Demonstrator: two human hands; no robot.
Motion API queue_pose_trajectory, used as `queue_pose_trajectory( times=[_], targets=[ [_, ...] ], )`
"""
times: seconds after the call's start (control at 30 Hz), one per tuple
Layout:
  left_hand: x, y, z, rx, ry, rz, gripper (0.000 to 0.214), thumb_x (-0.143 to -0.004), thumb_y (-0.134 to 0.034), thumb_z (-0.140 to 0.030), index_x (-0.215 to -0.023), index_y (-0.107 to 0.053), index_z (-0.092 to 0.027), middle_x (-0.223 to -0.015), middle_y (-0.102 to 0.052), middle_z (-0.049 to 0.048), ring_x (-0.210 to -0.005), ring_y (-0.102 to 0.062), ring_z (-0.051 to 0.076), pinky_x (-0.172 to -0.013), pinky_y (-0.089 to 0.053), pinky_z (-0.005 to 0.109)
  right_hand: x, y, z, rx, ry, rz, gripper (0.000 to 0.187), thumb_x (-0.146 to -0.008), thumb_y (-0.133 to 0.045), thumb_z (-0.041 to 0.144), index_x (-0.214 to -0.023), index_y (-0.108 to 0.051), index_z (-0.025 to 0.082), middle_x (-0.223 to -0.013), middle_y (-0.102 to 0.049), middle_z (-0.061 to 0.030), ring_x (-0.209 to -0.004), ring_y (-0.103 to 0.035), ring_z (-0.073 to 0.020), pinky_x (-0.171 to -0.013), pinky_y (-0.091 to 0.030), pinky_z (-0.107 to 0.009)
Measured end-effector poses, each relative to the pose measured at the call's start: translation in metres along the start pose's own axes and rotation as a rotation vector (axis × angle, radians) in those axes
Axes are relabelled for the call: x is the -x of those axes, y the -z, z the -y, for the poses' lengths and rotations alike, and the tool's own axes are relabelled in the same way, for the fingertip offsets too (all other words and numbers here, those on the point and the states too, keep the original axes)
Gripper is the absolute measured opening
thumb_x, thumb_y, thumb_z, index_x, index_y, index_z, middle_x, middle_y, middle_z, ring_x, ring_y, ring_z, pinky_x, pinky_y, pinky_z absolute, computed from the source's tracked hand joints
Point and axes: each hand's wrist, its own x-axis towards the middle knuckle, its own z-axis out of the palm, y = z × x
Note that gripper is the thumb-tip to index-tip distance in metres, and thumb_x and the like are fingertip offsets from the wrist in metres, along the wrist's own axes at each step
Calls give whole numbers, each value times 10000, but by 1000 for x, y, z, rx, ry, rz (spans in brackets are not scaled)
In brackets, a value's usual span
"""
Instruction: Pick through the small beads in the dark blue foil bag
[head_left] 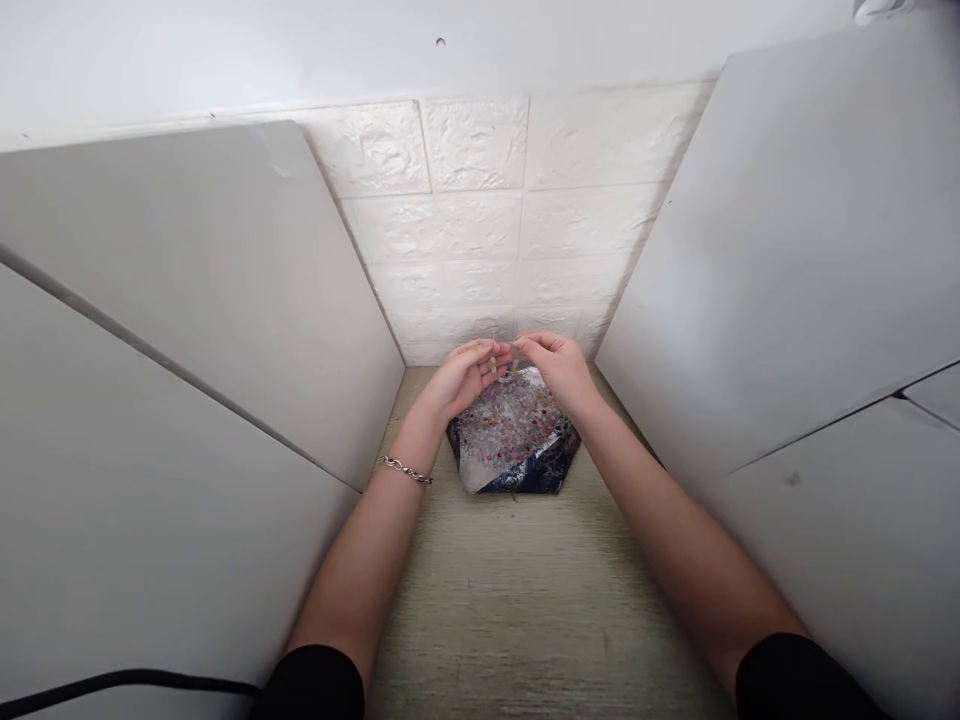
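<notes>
Nearest to the person, both black sleeves (802, 680) are cut off by the lower border, and a black cable (135, 682), outward from the left forearm, passes partly out of view. Between the forearms the tabletop (510, 600) runs from the lower border up to the work, so the widest room for the hands is on their near side. A chain bracelet (405, 470) goes around the left wrist; its underside is hidden.

Just below both hands lies a dark blue six-sided base (529, 478) with many small beads (502, 425) upon it, seemingly under clear plastic. The hands cover its upper left and right edges; its near edge shows well.

The left hand (466, 382) pinches with thumb and forefinger a small pale beaded piece (493, 366), its other fingers loosely spread. The right hand (559, 368), just beside, has its fingertips closed on a small yellowish piece (515, 366). Whether these two pieces are joined I cannot tell, they are too small.

The left panel (150, 300) and right panel (787, 200) narrow the space toward the hands. Beyond the fingertips, the white brick-patterned wall (480, 225) closes it.
</notes>
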Motion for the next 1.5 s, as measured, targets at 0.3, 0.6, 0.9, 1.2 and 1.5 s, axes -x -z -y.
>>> queue_pose_trajectory(
  times=[0.3,0.6,0.9,1.2,1.5],
  targets=[
    [-1,-2,3,-97,23,62,97,-668,-653,-216,-679,-633,-122,-708,-625,24,-683,-570,87,-715,-420,233,1,0,1,255,158,10,160,-686,-535,264,-649,-645,154,-839,-614,-48,-832,-561,-162,-813,-420,-307],
    [-3,-1,6,-200,38,33,160,-628,-697,-259,-674,-658,-111,-652,-615,28,-641,-542,83,-652,-399,226,3,-1,1,213,0,145,173,-711,-521,278,-648,-620,150,-664,-622,-23,-657,-557,-139,-679,-428,-275],
    [-9,8,12,-340,17,-70,244,-573,-739,-317,-698,-680,-117,-612,-586,12,-544,-459,53,-518,-333,195,4,-1,-3,241,49,73,197,-676,-600,350,-724,-662,169,-730,-659,-25,-690,-570,-152,-659,-431,-279],
    [-8,4,9,-305,32,-110,239,-528,-760,-280,-666,-668,-108,-586,-577,1,-528,-462,48,-534,-352,205,3,1,-1,282,48,77,211,-690,-528,337,-713,-601,140,-675,-591,-4,-611,-496,-110,-577,-382,-232],
    [-10,8,5,-213,-63,-209,261,-511,-770,-301,-656,-647,-122,-632,-603,0,-497,-467,34,-509,-357,198,0,16,-3,1018,-70,500,172,-719,-485,151,-795,-639,155,-840,-655,-42,-757,-568,-138,-679,-393,-223]
  ],
)
